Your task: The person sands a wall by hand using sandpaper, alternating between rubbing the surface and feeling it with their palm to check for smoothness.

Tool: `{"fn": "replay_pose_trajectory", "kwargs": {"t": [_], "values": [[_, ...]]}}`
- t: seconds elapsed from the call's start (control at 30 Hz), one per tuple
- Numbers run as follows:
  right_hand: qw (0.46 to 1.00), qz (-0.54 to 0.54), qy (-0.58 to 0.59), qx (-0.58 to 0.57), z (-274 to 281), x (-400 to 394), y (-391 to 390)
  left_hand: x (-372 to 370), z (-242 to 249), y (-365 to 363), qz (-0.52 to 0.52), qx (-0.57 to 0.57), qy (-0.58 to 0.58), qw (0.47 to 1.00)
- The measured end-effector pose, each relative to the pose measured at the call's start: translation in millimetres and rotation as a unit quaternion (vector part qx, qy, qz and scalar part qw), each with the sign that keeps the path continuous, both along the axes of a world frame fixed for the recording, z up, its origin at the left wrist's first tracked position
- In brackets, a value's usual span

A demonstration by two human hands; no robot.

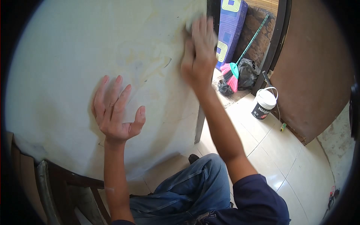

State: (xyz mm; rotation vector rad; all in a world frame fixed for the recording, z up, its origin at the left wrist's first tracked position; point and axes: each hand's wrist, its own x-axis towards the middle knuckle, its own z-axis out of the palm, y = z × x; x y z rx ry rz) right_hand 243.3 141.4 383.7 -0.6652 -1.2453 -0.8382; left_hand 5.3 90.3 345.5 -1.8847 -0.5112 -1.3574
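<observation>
A large white panel [150, 48], upright like a door, fills the left half of the view and has yellowish smears and small dark marks. My left hand [118, 110] rests against it with fingers spread, holding nothing. Higher up, near the panel's right edge, my right hand [200, 56] presses on the surface and is smeared by motion. A small greyish-white piece [189, 26] shows beside its fingertips; most of it lies hidden under the hand, so its kind cannot be told.
Right of the panel, a white-lidded paint bucket [264, 104] stands on the tiled floor [277, 150] by a brown door [318, 63]. Behind are a pink-bristled broom [234, 71], black plastic bags [247, 73] and a purple patterned mattress [232, 30]. Dark wooden furniture [71, 183] is lower left.
</observation>
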Motion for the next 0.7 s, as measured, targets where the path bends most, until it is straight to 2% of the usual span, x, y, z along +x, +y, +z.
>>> {"fn": "replay_pose_trajectory", "kwargs": {"t": [0.1, 0.17, 0.27, 0.4, 0.47, 0.53, 0.6, 0.7], "values": [[0.993, -0.002, 0.021, -0.113, -107.5, -11.3, -24.7, -1.6, -0.5, -0.2, 0.004, -0.001, 0.002, 1.000], [0.990, 0.006, 0.038, -0.136, -143.3, -15.8, -25.6, -0.9, 0.4, -1.0, 0.014, -0.002, 0.004, 1.000], [0.993, -0.005, 0.047, -0.105, -140.9, -21.1, -19.3, -0.6, 0.9, -1.2, 0.025, 0.004, 0.000, 1.000], [0.999, -0.001, 0.031, -0.037, -48.1, -8.8, -6.7, -2.4, -0.1, -0.6, 0.020, 0.000, 0.003, 1.000], [0.999, 0.024, 0.015, 0.014, -19.6, -0.6, 2.6, -2.2, 1.0, -0.4, 0.017, 0.002, 0.005, 1.000], [0.998, -0.035, 0.039, 0.026, -30.4, 1.0, 13.6, -1.6, 2.3, 0.6, 0.011, 0.004, 0.015, 1.000], [0.998, -0.040, 0.056, -0.011, -60.9, -4.4, 10.7, -2.2, 0.1, 0.9, 0.007, 0.003, 0.024, 1.000], [0.990, 0.004, 0.084, -0.115, -162.9, -23.3, -18.3, -2.1, 0.8, 2.3, 0.006, 0.011, 0.035, 0.999]]}}
